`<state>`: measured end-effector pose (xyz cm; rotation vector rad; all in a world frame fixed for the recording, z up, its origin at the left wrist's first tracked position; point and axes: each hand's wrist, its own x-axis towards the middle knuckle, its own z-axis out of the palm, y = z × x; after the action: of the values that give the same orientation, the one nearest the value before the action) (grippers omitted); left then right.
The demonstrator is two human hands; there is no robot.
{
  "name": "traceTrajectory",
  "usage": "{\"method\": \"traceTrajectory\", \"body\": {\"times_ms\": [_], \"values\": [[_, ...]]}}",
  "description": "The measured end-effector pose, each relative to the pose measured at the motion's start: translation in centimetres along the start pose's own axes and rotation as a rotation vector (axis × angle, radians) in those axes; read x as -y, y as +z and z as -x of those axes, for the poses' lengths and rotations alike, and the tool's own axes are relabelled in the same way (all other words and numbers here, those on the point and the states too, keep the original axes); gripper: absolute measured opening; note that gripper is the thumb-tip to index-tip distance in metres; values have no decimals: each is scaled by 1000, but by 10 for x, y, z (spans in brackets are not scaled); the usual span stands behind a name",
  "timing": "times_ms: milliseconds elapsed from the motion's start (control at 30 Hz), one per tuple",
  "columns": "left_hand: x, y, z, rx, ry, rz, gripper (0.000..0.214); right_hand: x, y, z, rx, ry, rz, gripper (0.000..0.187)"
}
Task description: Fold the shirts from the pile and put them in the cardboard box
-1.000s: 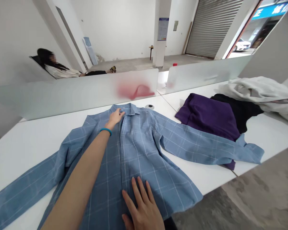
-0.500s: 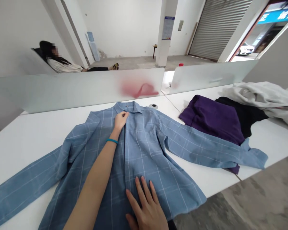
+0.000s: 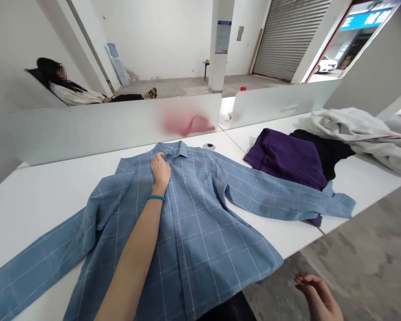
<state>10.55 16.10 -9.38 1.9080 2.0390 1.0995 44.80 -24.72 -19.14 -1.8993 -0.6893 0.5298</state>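
Note:
A light blue shirt with a white check lies face up on the table, collar at the far side and sleeves spread out to both sides. My left hand, a teal band on its wrist, is closed on the shirt front just below the collar; the fingertips are partly hidden. Off the table's front edge, at lower right, my right hand hangs over the floor. Its fingers are curled together near the thumb, and nothing shows in them.
The right sleeve lies partly over folded purple cloth. Black cloth and a grey-white garment lie beyond it. A frosted divider borders the white table. Behind it a person reclines in a chair.
My right hand has lifted off the lower shirt front and moved right, past the table edge, its fingers curling. My left hand stays near the collar, slightly turned. The view has shifted right.

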Motion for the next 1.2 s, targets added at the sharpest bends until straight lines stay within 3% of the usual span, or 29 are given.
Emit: {"method": "traceTrajectory", "body": {"times_ms": [67,200,367,433,600,733,800,867,967,1067,1133,1200], "values": [[-22,-10,4,54,161,-58,37,-13,8,-3,74,62,-137,36],[-61,-7,20,361,492,-167,34,-3,29,-7,214,116,-241,53],[-65,33,58,505,531,-221,39,52,19,-6,760,110,-72,38],[-58,45,68,515,538,-239,45,69,5,0,885,138,-81,38],[-48,53,66,533,544,-251,52,75,-11,25,840,323,-275,48],[-48,54,59,514,550,-245,53,59,2,36,927,201,-173,39],[-49,52,59,497,552,-238,51,50,-1,24,890,98,-82,35],[-52,47,61,470,554,-228,49,43,-14,-4,741,10,-5,36],[-58,37,70,432,568,-212,42,42,-45,-64,350,-49,111,36],[-67,26,91,432,578,-200,40,60,-69,-122,3,-188,343,31],[-73,18,112,456,590,-195,38,76,-78,-153,-73,-292,487,39],[-78,8,138,483,618,-185,39,89,-81,-178,-48,-371,596,45]]}}
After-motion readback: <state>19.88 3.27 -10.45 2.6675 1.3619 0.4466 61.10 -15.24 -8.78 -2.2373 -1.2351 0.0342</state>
